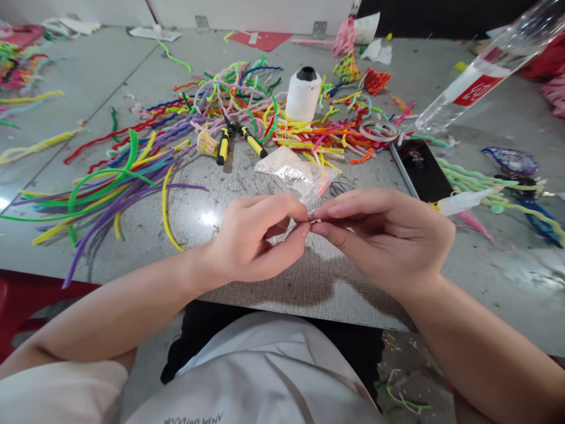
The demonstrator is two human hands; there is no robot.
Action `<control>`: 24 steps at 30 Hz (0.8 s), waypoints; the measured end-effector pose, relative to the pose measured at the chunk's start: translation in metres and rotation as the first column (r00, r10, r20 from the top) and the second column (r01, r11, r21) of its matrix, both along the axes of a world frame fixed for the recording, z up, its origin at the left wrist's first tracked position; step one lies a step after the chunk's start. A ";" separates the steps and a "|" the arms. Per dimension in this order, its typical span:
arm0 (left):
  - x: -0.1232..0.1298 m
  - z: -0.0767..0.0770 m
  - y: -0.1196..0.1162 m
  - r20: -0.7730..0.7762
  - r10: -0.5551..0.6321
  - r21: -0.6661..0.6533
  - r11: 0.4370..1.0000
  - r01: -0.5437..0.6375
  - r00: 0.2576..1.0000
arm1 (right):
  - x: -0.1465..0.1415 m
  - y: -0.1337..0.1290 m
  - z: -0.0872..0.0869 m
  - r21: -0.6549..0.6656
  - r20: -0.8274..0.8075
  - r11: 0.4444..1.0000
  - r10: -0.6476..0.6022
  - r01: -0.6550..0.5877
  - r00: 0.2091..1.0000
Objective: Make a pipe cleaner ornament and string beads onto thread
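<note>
Both hands meet above the near part of the table, fingertips almost touching. My left hand [260, 238] is closed in a pinch between thumb and index finger, and a thin line like thread or wire shows by the gap. Closed as well, my right hand [391, 241] pinches a tiny shiny metal piece [315, 221] at its thumb and fingertips. The piece is too small to name, and fingers cover part of it. Just beyond the hands lies a clear plastic bag [295, 171], with yellow-handled pliers [241, 141] behind it to the left.
Fuzzy pipe cleaners [176, 126] in many colours spread over the table. A white thread cone [303, 94] stands among them. To the right are a phone [421, 171], a white-and-yellow glue tube [463, 202] and a tilted clear bottle [481, 73]. A red stool [30, 300] stands lower left.
</note>
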State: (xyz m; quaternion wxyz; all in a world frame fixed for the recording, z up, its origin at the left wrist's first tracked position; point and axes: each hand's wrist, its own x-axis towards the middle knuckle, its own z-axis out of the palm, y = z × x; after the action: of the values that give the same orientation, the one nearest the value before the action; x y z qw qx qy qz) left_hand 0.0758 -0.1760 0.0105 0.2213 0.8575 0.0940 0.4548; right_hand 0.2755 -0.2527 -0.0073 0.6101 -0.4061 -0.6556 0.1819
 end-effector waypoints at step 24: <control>-0.002 -0.001 0.000 -0.041 -0.013 0.002 1.000 0.013 0.999 | 0.001 0.000 0.002 -0.004 0.032 1.000 -0.013 0.013 0.999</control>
State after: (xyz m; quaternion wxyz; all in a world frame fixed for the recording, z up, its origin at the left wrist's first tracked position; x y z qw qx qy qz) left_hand 0.0742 -0.1757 0.0099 0.2210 0.8676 0.0925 0.4358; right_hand 0.2762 -0.2528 -0.0054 0.5998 -0.4147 -0.6621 0.1730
